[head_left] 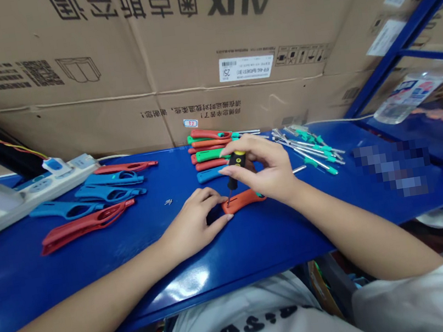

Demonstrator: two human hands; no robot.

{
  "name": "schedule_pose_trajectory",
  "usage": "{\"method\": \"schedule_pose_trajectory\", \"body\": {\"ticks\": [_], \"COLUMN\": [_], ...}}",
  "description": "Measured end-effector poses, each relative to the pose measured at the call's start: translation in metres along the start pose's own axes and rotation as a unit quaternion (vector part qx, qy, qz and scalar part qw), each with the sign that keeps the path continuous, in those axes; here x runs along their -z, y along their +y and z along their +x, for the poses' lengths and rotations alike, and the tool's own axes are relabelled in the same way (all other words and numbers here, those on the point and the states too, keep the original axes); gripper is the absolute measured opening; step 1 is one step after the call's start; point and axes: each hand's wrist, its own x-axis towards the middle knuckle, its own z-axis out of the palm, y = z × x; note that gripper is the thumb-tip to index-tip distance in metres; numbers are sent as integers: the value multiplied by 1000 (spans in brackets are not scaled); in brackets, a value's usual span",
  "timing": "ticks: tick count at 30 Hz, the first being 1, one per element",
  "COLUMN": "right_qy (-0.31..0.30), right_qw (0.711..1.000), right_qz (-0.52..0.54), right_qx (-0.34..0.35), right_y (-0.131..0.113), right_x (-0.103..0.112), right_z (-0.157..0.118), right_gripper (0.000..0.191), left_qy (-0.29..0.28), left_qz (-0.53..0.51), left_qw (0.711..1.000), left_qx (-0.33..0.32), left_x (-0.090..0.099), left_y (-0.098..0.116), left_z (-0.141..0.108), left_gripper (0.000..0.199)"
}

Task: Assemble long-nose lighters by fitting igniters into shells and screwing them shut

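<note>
My right hand (261,168) is closed around a small black and yellow screwdriver (236,170), its shaft pointing down. The screwdriver's tip meets the near end of an orange lighter handle (245,200) lying on the blue table. My left hand (199,219) pinches that same end of the handle between thumb and fingers. Just behind are several lighters (207,156) in red, green, orange and blue, laid side by side. A few tiny screws (168,201) lie left of my left hand.
Red and blue handle shells (111,192) lie at left, beside a white power strip (34,191). Metal rods with green ends (314,149) are piled at right. A plastic bottle (411,96) lies near the blue frame. A large cardboard box (172,57) stands along the back.
</note>
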Motion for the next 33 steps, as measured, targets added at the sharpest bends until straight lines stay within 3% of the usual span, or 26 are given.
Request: {"method": "schedule_pose_trajectory", "body": {"ticks": [3, 5, 8, 11, 13, 15, 17, 21, 23, 26, 28, 33], "right_qy": [2, -64, -147, -82, -16, 10, -17, -130, -117, -31, -24, -138], "right_qw": [998, 996, 968, 984, 999, 998, 998, 988, 990, 998, 995, 986], "right_qz": [-28, 56, 181, 130, 29, -46, -51, 62, 57, -38, -69, 45], "right_qx": [48, -4, -94, -91, -36, 31, 44, -63, -59, 34, 62, -85], "right_y": [-3, -6, -7, -4, -3, -2, -3, -5, -3, -1, -1, -2], "right_x": [1, 1, -1, -2, -2, 0, 0, -1, -1, 0, 0, 1], "right_z": [-1, -1, 0, 0, 0, 0, -1, -1, 0, 1, 1, 0], "right_gripper": [16, 27, 35, 27, 22, 21, 21, 39, 32, 18, 17, 42], "left_qy": [1, 1, 1, 0, -1, -2, -2, -2, -3, -2, -1, -2], "left_qz": [3, 2, 2, 0, 2, 4, 2, 0, 2, 2, -2, -6], "left_qw": [1000, 1000, 1000, 1000, 1000, 1000, 1000, 1000, 1000, 1000, 1000, 1000], "left_qx": [1, 2, 2, 1, 3, 6, 5, 2, 2, 3, 4, 4], "left_x": [0, 0, 1, 1, 1, 0, 0, 0, 1, 1, 0, 0], "left_y": [0, 0, 1, 1, 1, 1, 0, 0, 1, 1, 1, 0], "left_z": [0, 0, 1, 1, 0, 0, 0, 0, 0, 0, 0, 0], "left_gripper": [27, 27, 27, 27, 27, 28, 29, 27, 27, 28, 28, 28]}}
